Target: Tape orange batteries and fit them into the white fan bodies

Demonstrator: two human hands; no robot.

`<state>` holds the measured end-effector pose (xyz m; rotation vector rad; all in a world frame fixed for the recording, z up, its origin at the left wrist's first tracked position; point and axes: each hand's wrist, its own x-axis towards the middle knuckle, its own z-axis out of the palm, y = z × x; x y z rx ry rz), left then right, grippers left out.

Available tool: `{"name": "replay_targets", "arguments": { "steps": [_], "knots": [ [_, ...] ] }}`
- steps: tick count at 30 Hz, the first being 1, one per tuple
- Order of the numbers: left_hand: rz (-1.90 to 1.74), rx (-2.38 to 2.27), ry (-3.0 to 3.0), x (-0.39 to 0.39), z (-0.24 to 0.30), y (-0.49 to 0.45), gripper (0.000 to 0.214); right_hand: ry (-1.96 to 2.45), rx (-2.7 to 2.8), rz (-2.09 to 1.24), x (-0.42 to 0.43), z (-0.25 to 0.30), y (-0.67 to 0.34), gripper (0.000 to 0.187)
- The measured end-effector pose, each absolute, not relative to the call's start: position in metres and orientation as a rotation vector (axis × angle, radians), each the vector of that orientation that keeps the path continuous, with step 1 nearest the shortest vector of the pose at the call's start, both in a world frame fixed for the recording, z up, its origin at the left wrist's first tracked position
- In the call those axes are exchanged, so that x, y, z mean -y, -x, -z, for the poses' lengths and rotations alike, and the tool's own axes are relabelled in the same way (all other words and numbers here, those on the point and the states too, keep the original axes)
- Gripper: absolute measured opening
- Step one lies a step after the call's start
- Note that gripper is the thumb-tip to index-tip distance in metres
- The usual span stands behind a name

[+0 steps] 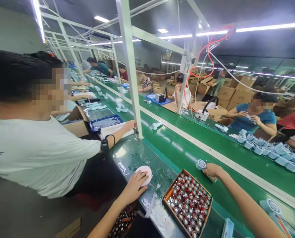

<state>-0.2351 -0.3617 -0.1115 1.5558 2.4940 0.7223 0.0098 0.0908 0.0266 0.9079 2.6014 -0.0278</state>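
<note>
My left hand [137, 185] lies with fingers spread over a round white roll [147, 173], which looks like tape, on the metal worktop. A pale strip [151, 202] hangs near it over the worktop's edge. Over the green conveyor belt, my right hand [212, 170] is closed on a light blue handheld fan [200, 164]. The fan's round grille faces up, and an orange part [214, 179] shows below my fingers. Between my hands stands a cardboard box [187, 205] full of small round motors with red wires.
Another light blue fan [273, 207] lies at the lower right, and a blue casing [228, 228] near the front. A white post [130, 66] rises beside the belt. A co-worker in a white shirt [38, 148] sits close on the left. Fans are piled [273, 150] across the belt.
</note>
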Motion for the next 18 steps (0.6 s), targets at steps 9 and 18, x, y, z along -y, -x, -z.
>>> {"name": "replay_targets", "arguments": {
  "steps": [9, 18],
  "knots": [
    [-0.545, -2.543, -1.577, 0.377, 0.087, 0.236, 0.052, -0.846, -2.641, 0.038, -0.085, -0.008, -0.046, 0.037],
    [-1.032, -2.519, -2.069, 0.353, 0.015, 0.188, 0.040, -0.856, -2.929, 1.102, 0.062, -0.062, -0.052, 0.044]
  ]
}}
